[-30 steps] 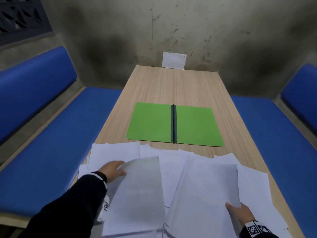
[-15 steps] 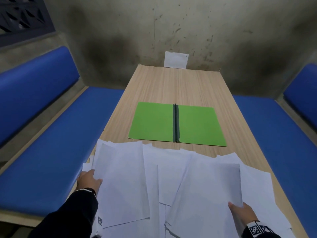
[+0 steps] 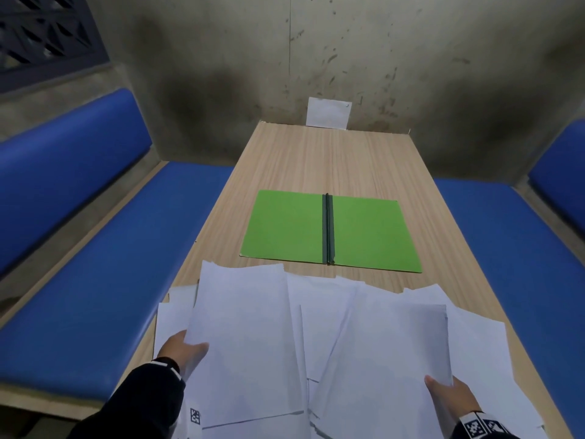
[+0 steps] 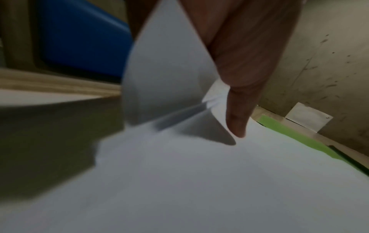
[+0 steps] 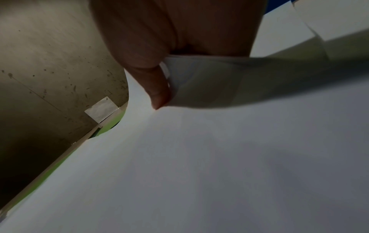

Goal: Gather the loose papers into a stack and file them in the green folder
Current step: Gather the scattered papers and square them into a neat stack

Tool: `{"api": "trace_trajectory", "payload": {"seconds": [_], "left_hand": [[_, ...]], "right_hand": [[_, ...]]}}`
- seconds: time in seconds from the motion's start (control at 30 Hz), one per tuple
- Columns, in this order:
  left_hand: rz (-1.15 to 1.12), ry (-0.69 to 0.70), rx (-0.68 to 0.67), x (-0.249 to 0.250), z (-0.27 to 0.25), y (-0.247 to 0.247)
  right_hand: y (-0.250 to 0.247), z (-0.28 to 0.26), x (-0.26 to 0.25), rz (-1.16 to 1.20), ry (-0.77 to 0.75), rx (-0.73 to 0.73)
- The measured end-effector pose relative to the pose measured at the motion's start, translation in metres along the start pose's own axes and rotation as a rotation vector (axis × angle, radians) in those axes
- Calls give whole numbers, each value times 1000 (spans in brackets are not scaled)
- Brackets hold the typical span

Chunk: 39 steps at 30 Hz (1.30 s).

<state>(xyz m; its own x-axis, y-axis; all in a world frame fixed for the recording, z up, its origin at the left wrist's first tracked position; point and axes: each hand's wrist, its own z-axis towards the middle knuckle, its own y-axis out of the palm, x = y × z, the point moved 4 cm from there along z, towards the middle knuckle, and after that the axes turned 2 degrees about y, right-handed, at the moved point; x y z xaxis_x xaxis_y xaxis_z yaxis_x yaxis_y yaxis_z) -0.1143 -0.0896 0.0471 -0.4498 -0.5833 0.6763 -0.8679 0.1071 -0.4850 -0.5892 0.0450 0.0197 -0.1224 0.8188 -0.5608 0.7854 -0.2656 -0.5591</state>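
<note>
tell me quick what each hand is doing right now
Left hand: closed on the left edge of a white sheet.
Right hand: closed on the near corner of a bundle of papers.

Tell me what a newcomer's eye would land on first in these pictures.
The bright green folder draws the eye first: it lies open and flat mid-table, its dark spine down the centre. Next comes the spread of loose white papers overlapping across the near end of the wooden table, with the left hand gripping a sheet's left edge and the right hand holding a sheaf's near right corner. Blue bench seats flank both sides.
</note>
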Motion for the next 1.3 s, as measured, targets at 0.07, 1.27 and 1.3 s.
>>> {"api": "trace_trajectory", "payload": {"seconds": [0.07,1.27,1.3], "left_hand": [[-15,16,6,0,2,7],[-829,435,64,89,-8,-106],[-811,388,16,88,-8,-89]], "right_hand": [[1,-1,-1,-10,5,1],[-2,-22,-21,-4,-74,-23],[-4,-20,-24,7,-87,-18]]}}
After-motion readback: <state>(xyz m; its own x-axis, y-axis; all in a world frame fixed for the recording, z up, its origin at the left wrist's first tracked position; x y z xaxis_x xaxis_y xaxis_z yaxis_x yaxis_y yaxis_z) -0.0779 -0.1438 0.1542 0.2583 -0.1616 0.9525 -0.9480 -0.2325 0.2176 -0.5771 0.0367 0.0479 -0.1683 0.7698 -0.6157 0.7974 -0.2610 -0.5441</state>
